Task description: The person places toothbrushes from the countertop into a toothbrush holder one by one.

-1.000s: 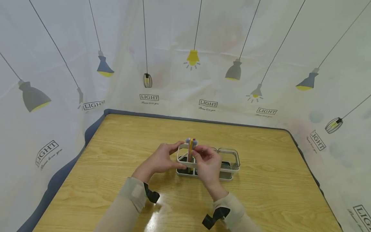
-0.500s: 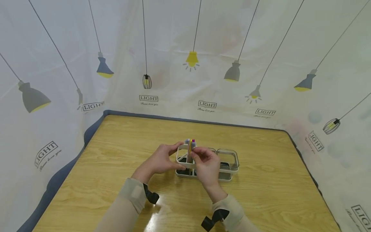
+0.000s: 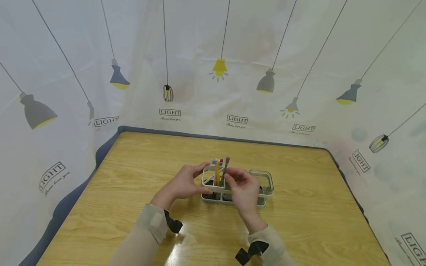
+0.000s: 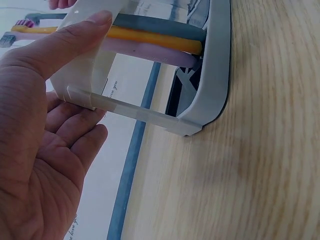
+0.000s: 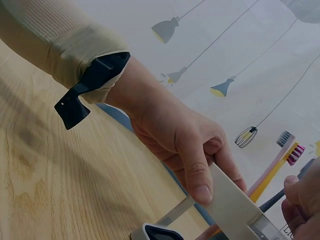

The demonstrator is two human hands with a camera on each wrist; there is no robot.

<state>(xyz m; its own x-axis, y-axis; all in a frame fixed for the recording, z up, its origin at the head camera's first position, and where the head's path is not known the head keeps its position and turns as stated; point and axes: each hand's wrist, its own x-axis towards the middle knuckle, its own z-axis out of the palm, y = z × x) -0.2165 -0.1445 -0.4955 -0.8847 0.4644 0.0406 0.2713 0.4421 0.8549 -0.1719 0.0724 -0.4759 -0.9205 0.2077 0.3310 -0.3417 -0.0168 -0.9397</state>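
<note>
A white toothbrush holder (image 3: pixel 213 189) with two tiers stands on the table, several slots across its upper frame. My left hand (image 3: pixel 185 181) grips the upper frame's left end, thumb (image 4: pixel 75 37) in front and fingers behind. A pink toothbrush (image 4: pixel 150 51) and a yellow toothbrush (image 4: pixel 155 39) stand side by side in the holder, heads up. Next to them a grey toothbrush (image 3: pixel 225 169) leans to the right, its lower end down in the holder. My right hand (image 3: pixel 245 188) pinches its handle between thumb and fingertips; in the right wrist view that hand (image 5: pixel 304 205) is cut off by the edge.
A clear cup (image 3: pixel 261 181) sits in the holder's right end, partly behind my right hand. The wooden table (image 3: pixel 159 147) ends at a blue border, with a printed lamp curtain (image 3: pixel 196 96) rising behind. Black camera mounts (image 3: pixel 173 222) sit on both wrists.
My right hand has shifted to the right. The grey toothbrush now tilts right and its head stands apart from the other two. My left hand keeps its grip on the frame.
</note>
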